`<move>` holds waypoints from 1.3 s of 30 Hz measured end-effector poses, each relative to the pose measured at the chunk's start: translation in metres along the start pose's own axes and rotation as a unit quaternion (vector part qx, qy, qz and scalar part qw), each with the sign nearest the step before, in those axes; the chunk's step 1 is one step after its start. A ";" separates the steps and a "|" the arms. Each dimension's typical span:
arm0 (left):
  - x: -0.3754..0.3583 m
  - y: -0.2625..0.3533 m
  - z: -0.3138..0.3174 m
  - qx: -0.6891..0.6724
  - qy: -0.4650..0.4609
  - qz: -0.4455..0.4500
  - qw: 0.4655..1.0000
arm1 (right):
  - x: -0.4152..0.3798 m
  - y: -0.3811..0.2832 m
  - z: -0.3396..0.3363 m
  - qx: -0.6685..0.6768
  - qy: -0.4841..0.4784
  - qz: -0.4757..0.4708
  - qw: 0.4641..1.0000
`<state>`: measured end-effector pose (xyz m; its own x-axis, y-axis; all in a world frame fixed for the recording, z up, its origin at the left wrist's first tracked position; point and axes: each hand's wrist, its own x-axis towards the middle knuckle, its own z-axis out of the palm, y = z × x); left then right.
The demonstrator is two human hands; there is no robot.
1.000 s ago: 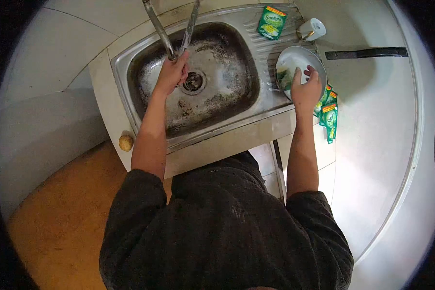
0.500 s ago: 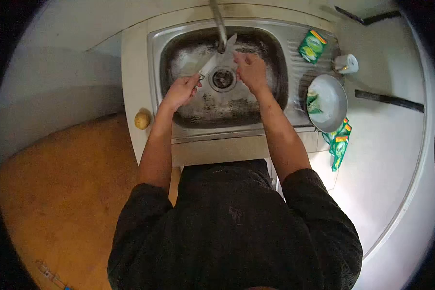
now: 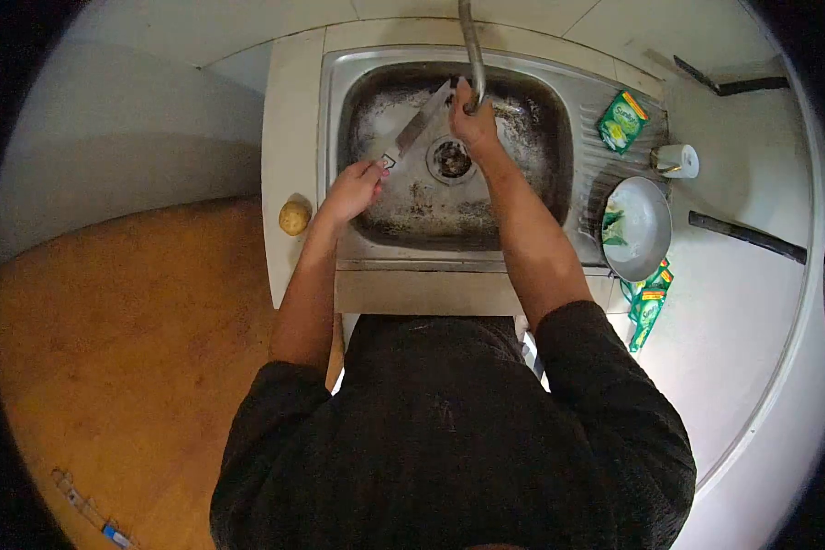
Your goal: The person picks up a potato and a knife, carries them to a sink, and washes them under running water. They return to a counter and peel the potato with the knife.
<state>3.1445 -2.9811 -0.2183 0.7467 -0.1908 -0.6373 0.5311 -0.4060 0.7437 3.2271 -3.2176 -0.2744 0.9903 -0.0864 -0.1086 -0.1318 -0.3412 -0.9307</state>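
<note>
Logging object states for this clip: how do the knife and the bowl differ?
The knife is long and narrow; the bowl is round and wide. The knife is held in the left hand over the sink basin; the bowl sits at the drainboard, untouched.

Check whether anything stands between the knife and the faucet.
From this view, the right hand does: it is at the end of the faucet, fingers near the tip of the knife in the left hand. Nothing else visible intervenes.
</note>
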 end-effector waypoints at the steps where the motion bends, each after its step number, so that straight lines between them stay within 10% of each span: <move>1: 0.004 0.003 0.004 0.017 0.007 0.027 0.999 | -0.002 -0.001 -0.004 -0.177 0.055 -0.092 0.978; 7: 0.006 0.037 0.045 0.151 0.073 0.181 0.969 | -0.031 -0.007 -0.037 0.052 0.112 0.192 0.974; 28: -0.031 0.028 -0.009 0.341 0.237 0.311 0.855 | -0.058 -0.019 0.012 0.440 -0.038 0.218 0.870; 39: 0.037 0.044 0.045 0.292 0.161 0.338 0.880 | -0.056 -0.038 -0.089 0.228 0.156 0.120 0.954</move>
<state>3.1774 -3.0461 -0.2181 0.9381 -0.3391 0.0711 -0.3036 -0.7055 0.6405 3.1729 -3.2830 -0.2021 0.8638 -0.4086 -0.2948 -0.2500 0.1604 -0.9549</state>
